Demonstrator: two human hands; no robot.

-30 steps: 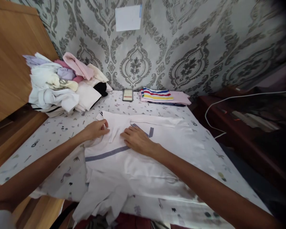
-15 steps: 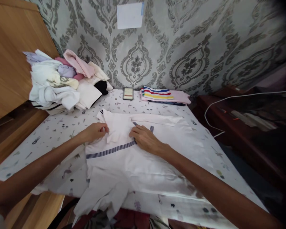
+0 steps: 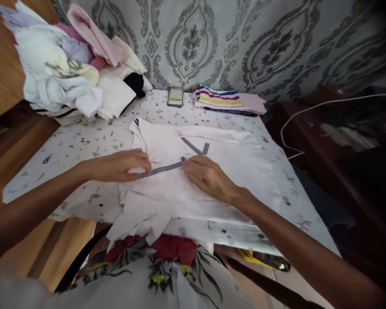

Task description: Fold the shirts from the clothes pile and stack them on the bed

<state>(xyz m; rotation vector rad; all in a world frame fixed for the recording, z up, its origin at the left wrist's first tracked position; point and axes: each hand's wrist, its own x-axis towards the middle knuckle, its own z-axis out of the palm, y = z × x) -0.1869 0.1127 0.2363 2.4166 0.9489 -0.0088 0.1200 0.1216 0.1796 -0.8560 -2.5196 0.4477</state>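
Note:
A white shirt (image 3: 225,184) with dark striped trim lies spread on a patterned sheet, one sleeve hanging toward me over the near edge. Over its left part is my left hand (image 3: 122,165), thumb and fingers curved with a gap between them, just above the striped band. My right hand (image 3: 209,176) is on the middle of the shirt, fingers bent together at the band's end; its fingertips are partly hidden, and it seems to pinch the cloth there. Along the shirt's far side, a sleeve (image 3: 212,133) lies folded across.
A heap of loose clothes (image 3: 73,77) rises at the back left beside a wooden panel (image 3: 6,56). Folded clothes (image 3: 228,101), a striped one on top, and a small dark-edged card-like object (image 3: 175,96) lie near the wall. A white cable (image 3: 296,116) crosses dark furniture at right.
My view has tilted down, bringing my clothing into sight. My left hand has moved from the shirt's upper left onto the striped band, and its fingers have opened. My right hand has shifted nearer me.

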